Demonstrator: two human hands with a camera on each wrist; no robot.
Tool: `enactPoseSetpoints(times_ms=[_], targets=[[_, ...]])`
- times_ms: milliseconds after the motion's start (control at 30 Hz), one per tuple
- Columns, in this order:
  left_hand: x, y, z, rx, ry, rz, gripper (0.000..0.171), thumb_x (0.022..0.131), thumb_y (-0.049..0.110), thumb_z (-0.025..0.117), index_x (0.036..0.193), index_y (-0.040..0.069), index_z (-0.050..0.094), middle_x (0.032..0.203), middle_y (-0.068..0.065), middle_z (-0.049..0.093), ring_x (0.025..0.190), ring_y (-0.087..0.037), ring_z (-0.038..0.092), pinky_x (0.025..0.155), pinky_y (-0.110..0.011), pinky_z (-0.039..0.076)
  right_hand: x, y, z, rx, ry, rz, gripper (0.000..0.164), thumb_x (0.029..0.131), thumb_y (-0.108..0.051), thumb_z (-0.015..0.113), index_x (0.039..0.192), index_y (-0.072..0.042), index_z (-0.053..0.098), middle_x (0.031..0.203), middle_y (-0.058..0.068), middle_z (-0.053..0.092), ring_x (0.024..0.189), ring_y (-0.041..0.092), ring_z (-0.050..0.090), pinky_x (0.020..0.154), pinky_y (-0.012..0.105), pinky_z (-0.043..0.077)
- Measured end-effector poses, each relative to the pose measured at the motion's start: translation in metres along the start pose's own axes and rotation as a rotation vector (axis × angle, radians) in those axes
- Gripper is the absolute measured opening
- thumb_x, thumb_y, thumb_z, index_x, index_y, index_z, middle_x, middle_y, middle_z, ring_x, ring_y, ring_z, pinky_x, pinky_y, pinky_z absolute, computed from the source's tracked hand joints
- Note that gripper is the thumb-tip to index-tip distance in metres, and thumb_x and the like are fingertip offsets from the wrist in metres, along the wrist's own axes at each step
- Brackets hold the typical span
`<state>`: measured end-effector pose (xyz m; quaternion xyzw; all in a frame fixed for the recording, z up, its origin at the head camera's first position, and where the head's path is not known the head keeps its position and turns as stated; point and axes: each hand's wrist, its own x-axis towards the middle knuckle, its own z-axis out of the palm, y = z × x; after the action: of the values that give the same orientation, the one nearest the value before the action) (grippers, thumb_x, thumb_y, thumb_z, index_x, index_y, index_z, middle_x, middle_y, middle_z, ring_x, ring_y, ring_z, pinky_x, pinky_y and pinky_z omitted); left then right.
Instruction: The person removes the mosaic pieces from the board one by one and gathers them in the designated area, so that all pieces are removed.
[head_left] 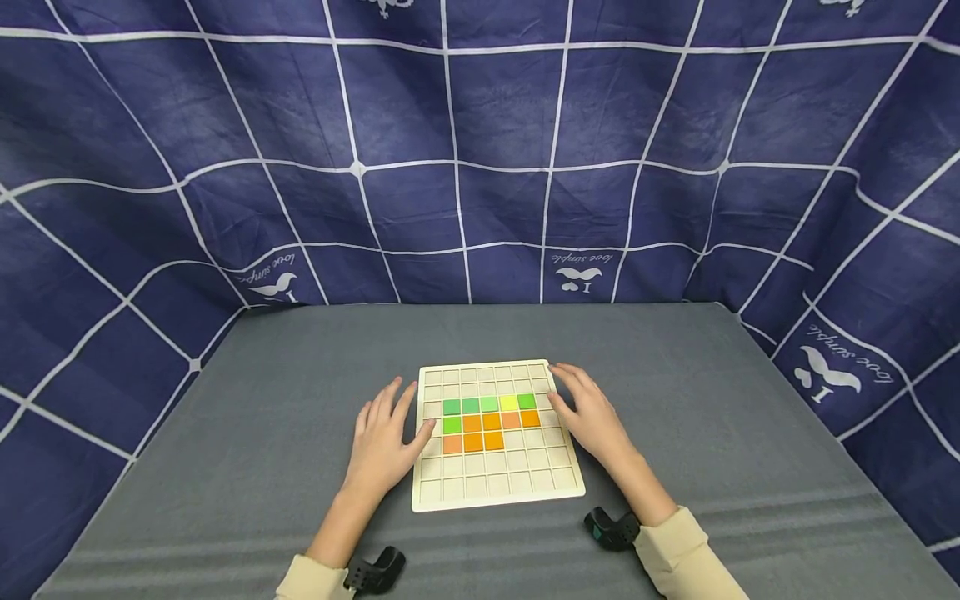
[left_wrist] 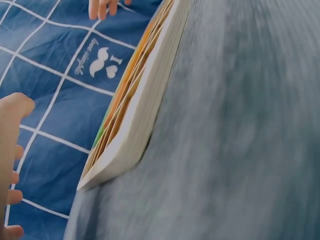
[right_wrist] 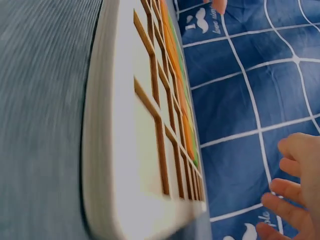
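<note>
A cream square grid board [head_left: 476, 486] lies flat on the table between both hands. Its cells hold several small coloured square tiles: green [head_left: 452, 407], yellow [head_left: 509, 403], orange [head_left: 530, 418] and salmon [head_left: 452, 444], grouped in three rows. My left hand [head_left: 386, 442] is at the board's left edge, fingers spread and thumb toward the rim. At the right edge is my right hand [head_left: 592, 417], its fingers loosely extended. Each wrist view shows its own hand, left [left_wrist: 7, 135] and right [right_wrist: 306, 172], with fingers apart and nothing held. Whether fingertips touch the rim, I cannot tell.
Grey cloth covers the table [head_left: 315, 350]. A dark blue curtain [head_left: 495, 125] with white grid lines stands behind and at both sides. Black devices, left [head_left: 377, 571] and right [head_left: 611, 529], are strapped at the wrists by the cream sleeves [head_left: 690, 554].
</note>
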<state>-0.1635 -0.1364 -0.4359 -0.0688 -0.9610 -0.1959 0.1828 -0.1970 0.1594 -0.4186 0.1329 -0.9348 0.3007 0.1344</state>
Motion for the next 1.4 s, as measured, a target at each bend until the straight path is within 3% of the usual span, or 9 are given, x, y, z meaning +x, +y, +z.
enactPoseSetpoints(times_ms=[233,433,567,933,1400], targets=[[-0.001,0.007,0.010,-0.045,0.013,0.037,0.058,0.085,0.044,0.055,0.135,0.017,0.044,0.141,-0.010,0.040,0.127,-0.029,0.040,0.103,-0.053,0.028,0.008,-0.002,0.022,0.115,0.004,0.077,0.033,0.089,-0.021,0.057,0.121,-0.014,0.058,0.101,0.004,0.064,0.091,0.018,0.061,0.079,0.038,0.049],[-0.004,0.007,0.018,-0.025,0.004,0.129,0.061,0.082,0.047,0.057,0.135,0.019,0.044,0.139,-0.007,0.041,0.125,-0.025,0.041,0.103,-0.051,0.028,0.015,0.003,0.038,0.194,0.021,0.132,0.027,0.086,-0.016,0.061,0.112,-0.011,0.064,0.087,0.002,0.063,0.076,0.012,0.057,0.067,0.026,0.047],[-0.007,0.006,0.022,-0.032,-0.047,0.133,0.068,0.079,0.053,0.059,0.136,0.019,0.042,0.141,-0.008,0.039,0.127,-0.026,0.039,0.103,-0.051,0.028,0.015,0.005,0.046,0.226,0.029,0.155,0.025,0.085,-0.015,0.063,0.109,-0.010,0.066,0.085,0.002,0.060,0.070,0.010,0.051,0.062,0.021,0.042],[-0.015,0.001,0.025,-0.069,-0.257,0.085,0.090,0.073,0.067,0.055,0.143,0.017,0.029,0.151,-0.009,0.022,0.138,-0.028,0.024,0.109,-0.055,0.016,0.010,0.010,0.056,0.195,0.001,0.170,0.025,0.085,-0.020,0.063,0.109,-0.012,0.066,0.086,0.000,0.052,0.071,0.009,0.042,0.064,0.021,0.036],[-0.011,-0.004,0.027,-0.065,-0.336,0.115,0.093,0.074,0.069,0.051,0.145,0.016,0.023,0.152,-0.004,0.019,0.141,-0.022,0.019,0.111,-0.055,0.006,0.014,0.008,0.052,0.182,-0.048,0.184,0.024,0.086,-0.022,0.062,0.107,-0.012,0.067,0.090,0.002,0.051,0.074,0.011,0.041,0.066,0.023,0.035]])
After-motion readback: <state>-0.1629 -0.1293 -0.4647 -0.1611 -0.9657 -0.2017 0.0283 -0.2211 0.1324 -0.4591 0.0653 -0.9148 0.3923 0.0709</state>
